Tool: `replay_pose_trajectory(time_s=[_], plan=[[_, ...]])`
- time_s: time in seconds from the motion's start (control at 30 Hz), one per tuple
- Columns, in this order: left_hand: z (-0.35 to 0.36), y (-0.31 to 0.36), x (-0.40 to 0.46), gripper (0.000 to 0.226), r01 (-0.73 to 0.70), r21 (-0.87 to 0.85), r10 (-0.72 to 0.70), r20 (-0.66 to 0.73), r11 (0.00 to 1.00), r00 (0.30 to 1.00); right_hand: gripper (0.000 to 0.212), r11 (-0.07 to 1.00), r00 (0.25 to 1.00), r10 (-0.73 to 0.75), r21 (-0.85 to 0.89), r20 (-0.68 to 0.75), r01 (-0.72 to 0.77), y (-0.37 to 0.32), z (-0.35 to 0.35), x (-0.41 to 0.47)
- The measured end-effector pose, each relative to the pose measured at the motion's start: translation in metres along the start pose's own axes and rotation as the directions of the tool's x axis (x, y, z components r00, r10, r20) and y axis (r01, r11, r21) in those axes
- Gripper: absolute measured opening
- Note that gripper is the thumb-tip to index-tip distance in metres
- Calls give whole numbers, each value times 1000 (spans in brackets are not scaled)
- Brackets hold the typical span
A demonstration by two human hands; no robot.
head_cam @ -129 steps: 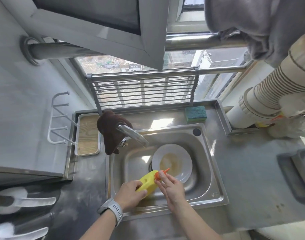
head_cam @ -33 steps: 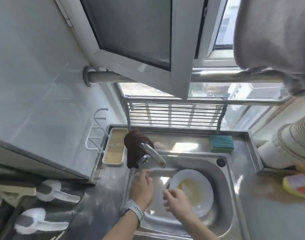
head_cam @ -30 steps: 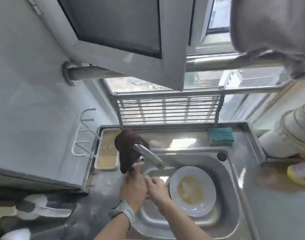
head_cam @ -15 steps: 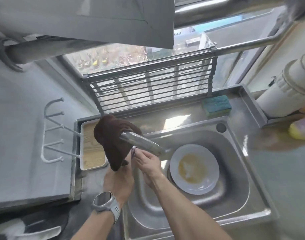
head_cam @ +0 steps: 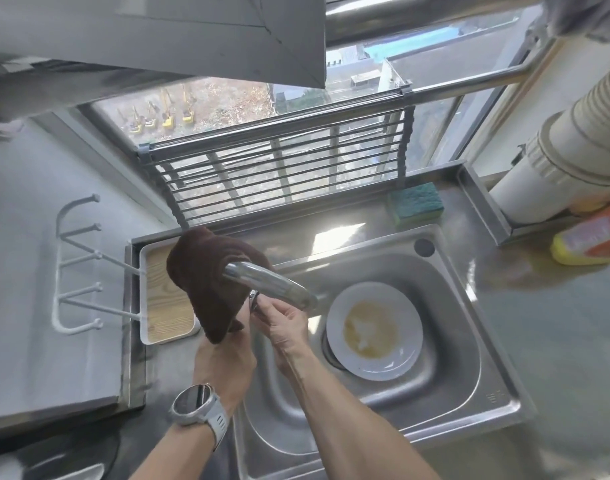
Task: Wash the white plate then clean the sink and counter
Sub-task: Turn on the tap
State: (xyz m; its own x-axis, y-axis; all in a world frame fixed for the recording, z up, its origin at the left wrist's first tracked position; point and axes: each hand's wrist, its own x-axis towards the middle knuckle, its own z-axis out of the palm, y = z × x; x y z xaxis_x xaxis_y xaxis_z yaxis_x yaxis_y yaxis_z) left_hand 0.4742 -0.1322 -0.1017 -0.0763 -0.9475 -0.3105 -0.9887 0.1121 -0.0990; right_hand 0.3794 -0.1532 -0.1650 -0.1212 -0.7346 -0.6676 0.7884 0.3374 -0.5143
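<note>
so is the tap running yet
Not that I can see: no stream falls from the tap spout, and the plate still holds yellow residue. The right hand is at its handle.

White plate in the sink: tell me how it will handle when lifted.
The round white plate looks rigid and glazed, probably breakable against the steel sink. The yellowish film at its centre suggests a slippery surface. It lies tilted over the drain, so it may rock when pushed.

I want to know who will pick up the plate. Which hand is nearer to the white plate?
Right. The right hand is at the tap handle just left of the white plate; the left hand sits farther left, under the brown cloth.
</note>
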Motion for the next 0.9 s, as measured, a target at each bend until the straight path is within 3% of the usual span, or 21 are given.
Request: replay_pose_trajectory(time_s=[0.17, 0.27, 0.37, 0.53, 0.63, 0.73, 0.8, 0.83, 0.9], plan=[[-6, 3, -2, 45, -31, -78, 34, 39, 996, 999, 35, 999, 1000, 12, 45, 2, -12, 3, 1, -2], [-4, 3, -1, 68, -27, -181, 20, -35, 983, 999, 33, 995, 999, 50, 84, 18, -51, 3, 3, -7], [2, 4, -6, 87, -136, -265, 99, -151, 955, 984, 28, 988, 991, 132, 86, -20, -129, 1, -4, -21], [6, 20, -27, 73, -163, -371, 78, -233, 914, 969, 34, 935, 924, 353, 104, -148, -340, -8, -60, -63], [9, 46, -47, 59, -100, -500, -14, -219, 860, 976, 32, 921, 892, 377, 1, -249, -389, -35, -106, -86], [22, 69, -63, 48, 32, -657, -101, -68, 753, 993, 37, 885, 893, 302, -251, -333, -393, -85, -138, -99], [28, 83, -67, 45, 162, -745, -158, 77, 647, 985, 33, 812, 927, 135, -497, -351, -307, -133, -147, -100], [30, 89, -66, 43, 217, -780, -183, 133, 587, 974, 27, 728, 950, -1, -652, -312, -213, -160, -149, -96], [33, 100, -64, 39, 303, -816, -230, 214, 492, 949, 22, 418, 954, -272, -908, -123, 2, -214, -145, -81]])
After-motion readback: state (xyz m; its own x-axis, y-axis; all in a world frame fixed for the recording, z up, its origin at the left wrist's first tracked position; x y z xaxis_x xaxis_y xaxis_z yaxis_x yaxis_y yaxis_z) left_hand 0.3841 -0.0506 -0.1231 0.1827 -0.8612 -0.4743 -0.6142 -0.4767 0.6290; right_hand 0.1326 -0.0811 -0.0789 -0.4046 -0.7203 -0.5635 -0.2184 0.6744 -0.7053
